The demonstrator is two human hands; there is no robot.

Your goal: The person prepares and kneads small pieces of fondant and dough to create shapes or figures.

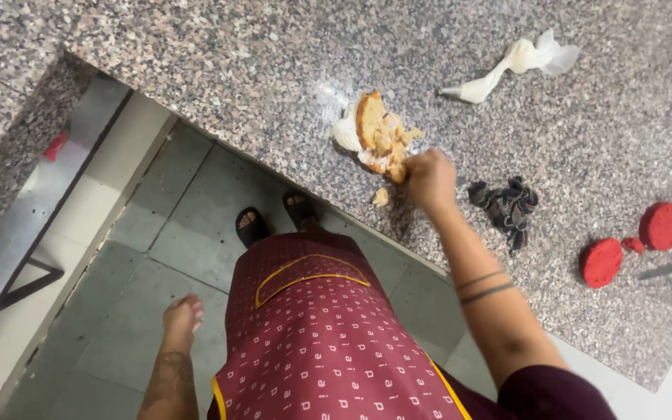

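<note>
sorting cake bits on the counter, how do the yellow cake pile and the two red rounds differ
The yellow cake pile is broken into crumbly chunks with white cream on it; the red rounds are whole, neat discs. The right hand is closed at the pile's edge; the rounds lie untouched, apart from it. The left hand hangs down off the counter. Both rest on the speckled granite counter.

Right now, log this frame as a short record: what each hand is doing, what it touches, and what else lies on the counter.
surface: speckled granite counter
right hand: closed, at the heap of cake scraps
left hand: hangs free beside the apron, holds nothing
stray crumb: near the counter's edge
piping bag: white, lying beyond the scraps
dark fondant pieces: right of the right hand
red cake rounds: two, farther right
</note>
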